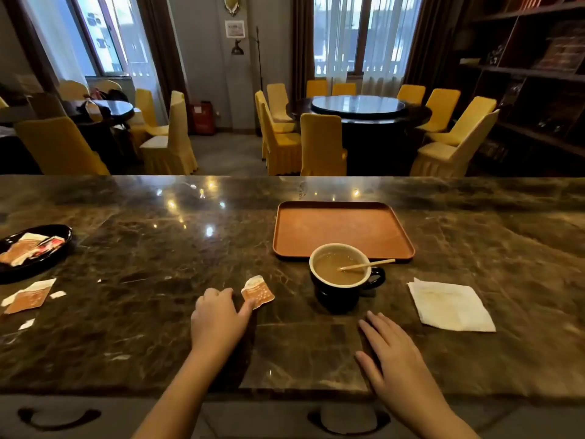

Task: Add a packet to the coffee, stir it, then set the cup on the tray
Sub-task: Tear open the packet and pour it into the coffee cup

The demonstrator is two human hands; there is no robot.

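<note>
A dark cup point(340, 293) with a white inside holds light brown coffee, and a wooden stirrer point(368, 265) leans in it toward the right. It stands on the marble counter just in front of the orange tray point(343, 228), which has nothing on it. A torn orange packet point(257, 292) lies left of the cup. My left hand point(218, 320) rests on the counter with its fingers curled, the thumb tip touching the packet's near edge. My right hand point(391, 350) lies flat with spread fingers, just in front of the cup and apart from it.
A white napkin point(451, 305) lies right of the cup. At the far left a black dish point(47, 259) holds several packets, with a torn packet point(28, 297) and paper scraps in front of it. Beyond the counter stand yellow-covered chairs and round tables.
</note>
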